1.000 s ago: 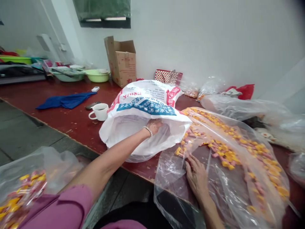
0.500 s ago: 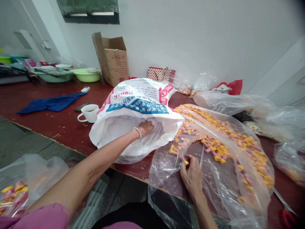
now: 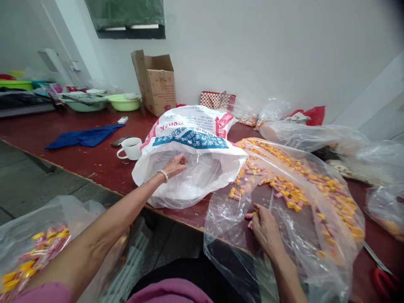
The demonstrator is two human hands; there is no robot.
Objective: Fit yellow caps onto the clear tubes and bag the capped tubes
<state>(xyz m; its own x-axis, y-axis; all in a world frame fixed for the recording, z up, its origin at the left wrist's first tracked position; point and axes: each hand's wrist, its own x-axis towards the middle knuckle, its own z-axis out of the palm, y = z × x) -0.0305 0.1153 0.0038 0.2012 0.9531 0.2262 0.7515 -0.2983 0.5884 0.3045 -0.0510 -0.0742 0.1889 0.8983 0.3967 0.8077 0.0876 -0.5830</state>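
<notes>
My left hand [image 3: 175, 165] is at the mouth of a white printed sack [image 3: 189, 198], against its clear plastic lining. Its fingers are curled closed, and whatever they may hold is hidden. Low over a clear plastic sheet or bag [image 3: 230, 223], my right hand [image 3: 267, 227] is closed around a few small pink pieces with yellow caps [image 3: 250, 216]. Many more such yellow-capped pink pieces [image 3: 293, 195] lie spread in and under the clear plastic to the right of the sack.
A white mug [image 3: 132, 149] stands left of the sack, by a blue cloth [image 3: 85, 135]. Behind are a cardboard box [image 3: 160, 90] and a green basin [image 3: 123, 103]. Red-handled scissors [image 3: 380, 275] lie at the right. A bag of capped pieces [image 3: 41, 252] is at lower left.
My left hand has moved left and a little out of the sack, its fingers now curled. Pink pieces show more plainly at my right fingertips. The whole view has shifted slightly.
</notes>
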